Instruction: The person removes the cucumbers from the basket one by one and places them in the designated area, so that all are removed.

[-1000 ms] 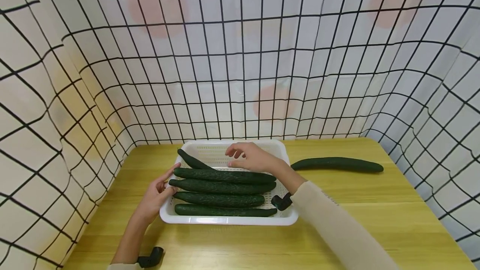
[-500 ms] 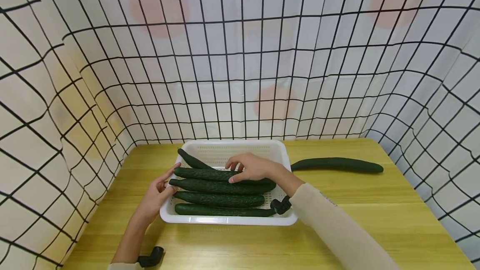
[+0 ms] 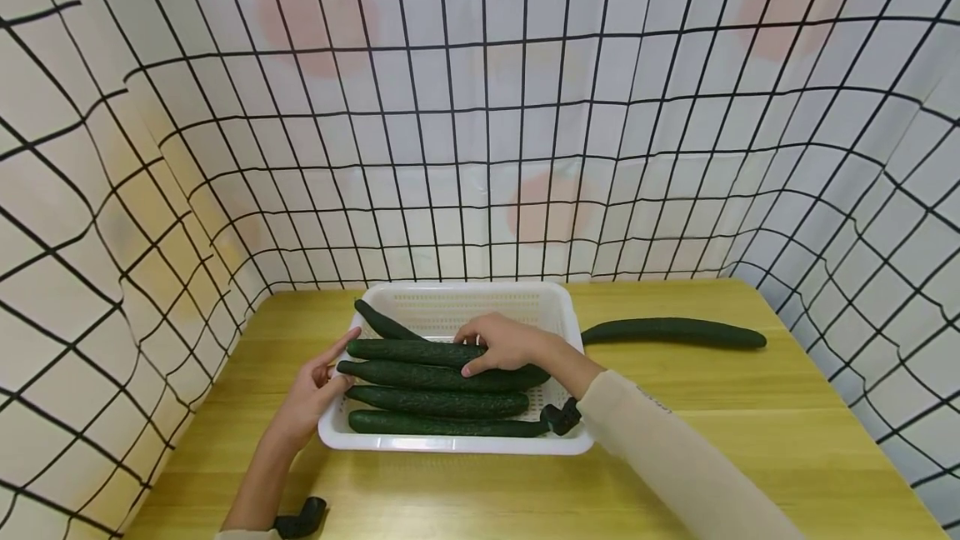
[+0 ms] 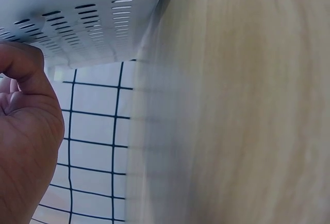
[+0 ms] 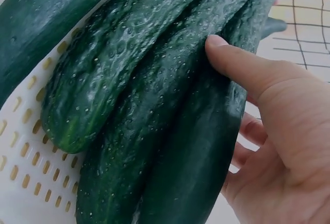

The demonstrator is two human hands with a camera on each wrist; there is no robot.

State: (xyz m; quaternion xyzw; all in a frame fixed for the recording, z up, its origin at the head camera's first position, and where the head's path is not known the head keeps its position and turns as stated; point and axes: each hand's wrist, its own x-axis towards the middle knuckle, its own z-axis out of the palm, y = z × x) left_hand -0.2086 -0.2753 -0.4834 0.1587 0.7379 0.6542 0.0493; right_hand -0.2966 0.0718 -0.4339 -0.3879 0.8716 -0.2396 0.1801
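Right hand (image 3: 508,342) dropped, grasping long dark-green cucumber (image 3: 412,351) inside white plastic basket (image 3: 457,443); left hand (image 3: 309,394) grips basket. Likely stiff, grab mid-length.

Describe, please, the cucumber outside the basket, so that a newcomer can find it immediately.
On the yellowish wood-grained table, find the white basket. To its right in the head view lies the cucumber, gently bowed and stretching sideways. It alone rests on the table; the other visible cucumbers lie inside the basket.
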